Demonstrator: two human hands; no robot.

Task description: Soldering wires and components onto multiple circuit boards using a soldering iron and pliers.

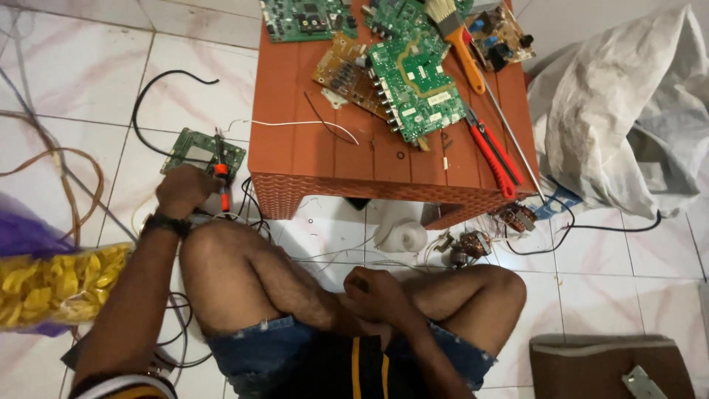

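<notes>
My left hand is closed around an orange-and-black handled tool on the floor, its tip resting on a small green circuit board. A dark band sits on that wrist. My right hand rests with fingers curled between my crossed legs, holding nothing that I can see. I sit cross-legged in front of a low brown plastic table.
The table holds several green and brown circuit boards, an orange-handled paintbrush, red-handled pliers and a thin metal rod. Cables lie over the tiled floor at left. A bag of yellow snacks is at left, a white sack at right.
</notes>
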